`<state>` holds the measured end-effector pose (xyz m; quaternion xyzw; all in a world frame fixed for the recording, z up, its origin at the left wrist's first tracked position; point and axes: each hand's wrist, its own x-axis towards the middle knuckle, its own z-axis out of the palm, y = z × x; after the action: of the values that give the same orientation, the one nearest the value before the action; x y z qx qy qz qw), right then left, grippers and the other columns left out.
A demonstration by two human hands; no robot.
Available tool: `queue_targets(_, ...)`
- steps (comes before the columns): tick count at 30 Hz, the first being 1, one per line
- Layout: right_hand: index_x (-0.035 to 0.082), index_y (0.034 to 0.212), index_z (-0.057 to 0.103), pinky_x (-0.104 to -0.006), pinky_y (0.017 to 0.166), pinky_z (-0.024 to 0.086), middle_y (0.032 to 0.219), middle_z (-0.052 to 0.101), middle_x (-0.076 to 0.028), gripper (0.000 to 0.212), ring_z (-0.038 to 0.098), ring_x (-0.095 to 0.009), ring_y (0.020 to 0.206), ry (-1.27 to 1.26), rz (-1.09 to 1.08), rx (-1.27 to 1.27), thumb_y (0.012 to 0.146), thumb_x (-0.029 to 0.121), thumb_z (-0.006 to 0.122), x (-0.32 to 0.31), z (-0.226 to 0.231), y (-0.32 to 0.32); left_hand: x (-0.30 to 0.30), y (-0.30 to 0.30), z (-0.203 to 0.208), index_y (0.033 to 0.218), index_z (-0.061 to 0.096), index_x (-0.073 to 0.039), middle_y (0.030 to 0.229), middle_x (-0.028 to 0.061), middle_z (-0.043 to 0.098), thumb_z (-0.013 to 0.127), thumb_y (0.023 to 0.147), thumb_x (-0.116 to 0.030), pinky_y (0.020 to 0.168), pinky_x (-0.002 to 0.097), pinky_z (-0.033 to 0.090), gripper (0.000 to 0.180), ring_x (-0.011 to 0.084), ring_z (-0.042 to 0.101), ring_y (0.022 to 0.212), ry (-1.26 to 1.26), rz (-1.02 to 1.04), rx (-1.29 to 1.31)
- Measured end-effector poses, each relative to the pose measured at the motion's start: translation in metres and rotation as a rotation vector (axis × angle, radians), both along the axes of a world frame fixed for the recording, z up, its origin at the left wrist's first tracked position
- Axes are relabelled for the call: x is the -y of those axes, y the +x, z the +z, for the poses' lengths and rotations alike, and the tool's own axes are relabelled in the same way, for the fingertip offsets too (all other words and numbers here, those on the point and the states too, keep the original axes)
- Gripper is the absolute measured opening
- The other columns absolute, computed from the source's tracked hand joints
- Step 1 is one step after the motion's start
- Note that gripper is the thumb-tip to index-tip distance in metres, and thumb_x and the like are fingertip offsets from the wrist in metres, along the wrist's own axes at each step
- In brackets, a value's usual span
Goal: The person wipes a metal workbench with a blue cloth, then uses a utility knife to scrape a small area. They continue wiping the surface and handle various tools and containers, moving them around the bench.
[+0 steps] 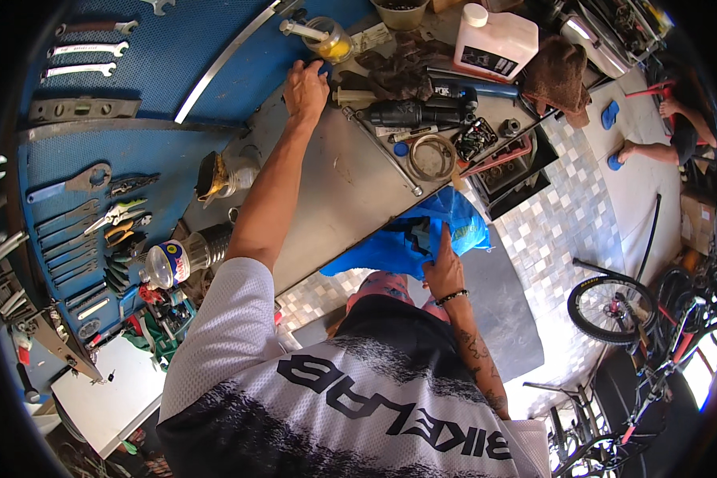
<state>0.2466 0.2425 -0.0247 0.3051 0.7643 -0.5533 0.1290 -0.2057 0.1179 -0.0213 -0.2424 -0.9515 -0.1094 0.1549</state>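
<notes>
Two bare hands, set well apart. Left hand [305,94]: stretched to the far side of the counter [327,199], fingers bent down over a small dark object [325,68] just beside a jar [331,44] with yellow contents. Grip hidden by the hand's back; cannot tell whether it has hold. Right hand [446,275]: low, off the near edge, index finger extended against a blue sheet [464,213], other fingers seemingly curled; cannot tell if any of it is pinched. Sheet bunched between counter edge and lap, perhaps to shield clothing.

Layout: wrenches [88,49] hung on the blue pegboard [175,60], presumably for quick finding. Small parts [476,139] heaped together, likely against straying. Metal rings [432,157] lie beside them. Jug [495,44] upright, capped, probably against spills.
</notes>
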Motion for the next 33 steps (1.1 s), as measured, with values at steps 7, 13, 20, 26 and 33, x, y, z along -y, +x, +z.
queue_targets(7, 0.001, 0.166, 0.021, -0.0545, 0.103, 0.052, 0.141, 0.058, -0.037, 0.102, 0.061, -0.054, 0.124, 0.003, -0.016, 0.009, 0.074, -0.007, 0.063, -0.003, 0.002, -0.004, -0.026, -0.02, 0.0, 0.122, 0.077, -0.007, 0.12, 0.0263, 0.071, 0.074, 0.092, -0.012, 0.096, 0.0521, 0.056, 0.031, 0.044, 0.066, 0.115, 0.011, -0.124, -0.066)
queue_targets(13, 0.001, 0.165, 0.021, -0.0549, 0.102, 0.053, 0.14, 0.059, -0.037, 0.099, 0.062, -0.053, 0.123, -0.006, 0.003, -0.038, 0.075, -0.006, 0.063, -0.004, -0.003, -0.007, 0.021, 0.017, 0.009, 0.123, 0.076, -0.009, 0.118, 0.0196, 0.067, 0.076, 0.089, -0.009, 0.096, 0.0482, 0.057, 0.034, 0.0413, 0.066, 0.112, 0.003, -0.153, 0.068)
queue_targets(20, 0.005, 0.167, 0.02, -0.0448, 0.059, 0.064, 0.127, 0.067, -0.035, 0.097, 0.076, -0.039, 0.071, 0.146, 0.028, -0.15, 0.078, -0.008, 0.058, 0.002, -0.016, -0.011, -0.004, -0.01, 0.011, 0.123, 0.077, -0.012, 0.118, 0.0159, 0.069, 0.076, 0.089, -0.008, 0.095, 0.0465, 0.057, 0.034, 0.0381, 0.067, 0.11, -0.047, -0.209, 0.044)
queue_targets(26, 0.005, 0.166, 0.021, -0.0527, 0.085, 0.06, 0.129, 0.067, -0.034, 0.099, 0.073, -0.049, 0.093, 0.036, 0.048, 0.023, 0.077, -0.005, 0.06, -0.002, -0.003, -0.018, 0.021, -0.02, 0.006, 0.127, 0.079, -0.02, 0.125, 0.0157, 0.069, 0.071, 0.092, -0.005, 0.103, 0.0424, 0.056, 0.039, 0.0345, 0.066, 0.112, -0.137, -0.452, 0.106)
queue_targets(33, 0.008, 0.167, 0.02, -0.0512, 0.076, 0.062, 0.127, 0.068, -0.034, 0.099, 0.075, -0.044, 0.075, 0.147, 0.063, -0.131, 0.077, -0.005, 0.06, -0.005, 0.007, -0.016, 0.017, -0.033, 0.003, 0.126, 0.079, -0.021, 0.121, 0.0139, 0.069, 0.074, 0.087, -0.005, 0.093, 0.0425, 0.06, 0.043, 0.0339, 0.067, 0.108, -0.081, -0.283, -0.084)
